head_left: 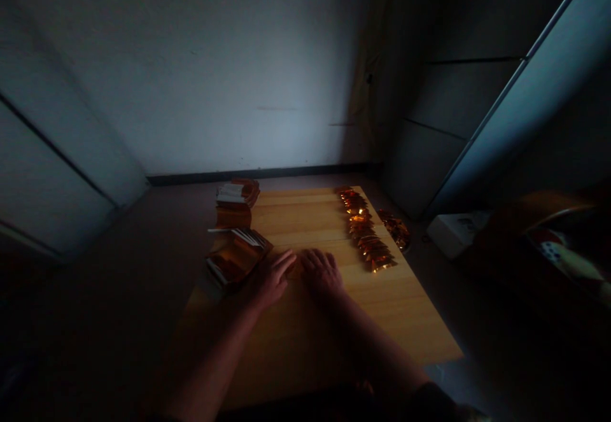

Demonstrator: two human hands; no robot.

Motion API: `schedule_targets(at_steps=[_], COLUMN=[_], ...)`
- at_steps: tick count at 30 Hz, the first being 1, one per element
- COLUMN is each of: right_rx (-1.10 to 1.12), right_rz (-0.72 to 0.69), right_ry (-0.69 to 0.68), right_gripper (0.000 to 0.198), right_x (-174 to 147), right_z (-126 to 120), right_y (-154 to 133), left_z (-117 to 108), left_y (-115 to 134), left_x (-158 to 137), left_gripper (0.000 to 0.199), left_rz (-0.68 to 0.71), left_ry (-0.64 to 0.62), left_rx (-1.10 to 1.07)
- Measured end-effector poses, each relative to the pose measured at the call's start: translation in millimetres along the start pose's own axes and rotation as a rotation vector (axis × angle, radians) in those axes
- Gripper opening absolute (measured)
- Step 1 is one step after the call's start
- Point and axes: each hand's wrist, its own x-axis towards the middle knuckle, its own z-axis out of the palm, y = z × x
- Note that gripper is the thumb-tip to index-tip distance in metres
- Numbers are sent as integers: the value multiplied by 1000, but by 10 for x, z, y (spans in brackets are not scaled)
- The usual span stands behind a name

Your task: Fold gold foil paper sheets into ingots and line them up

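Note:
My left hand (pixel 277 275) rests on the wooden table with its fingers stretched forward, beside a stack of copper-coloured foil sheets (pixel 233 260). Palm down on the wood, my right hand (pixel 324 274) lies with fingers extended, a little to the right of the left one. Between the two hands is a brownish patch, too dim to make out as foil or shadow. Behind the near stack sits a second bundle of foil sheets (pixel 233 215) with pale edges. Along the table's right side runs a row of folded shiny foil pieces (pixel 365 231), overlapping one another.
The small wooden table (pixel 305 212) stands before a pale wall (pixel 248 78). More folded foil (pixel 395 230) lies in a pile past its right edge. A white box (pixel 453 232) is on the floor at right, near a tall cabinet (pixel 443 97). The room is dim.

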Motion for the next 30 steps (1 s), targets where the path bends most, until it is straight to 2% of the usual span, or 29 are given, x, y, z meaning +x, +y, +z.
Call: schedule_targets(at_steps=[6,13,19,30], right_rx=[20,9,-3,-23], right_rz=[-6,-16,-66,-32], right_ry=[0,-11,-92,-100], right_gripper=[39,38,46,40], right_x=[19,34,54,97], right_z=[-17,-57,-134,-202], right_y=[9,33,98,81], left_z=[-17,38,45,10], left_y=[23,-14,-27,19], left_x=[-41,49,51,67], left_gripper=[29,16,17,26], left_rz=[37,92,107,64], left_ry=[75,63,37,-15], left_rx=[-44,-11,19,0])
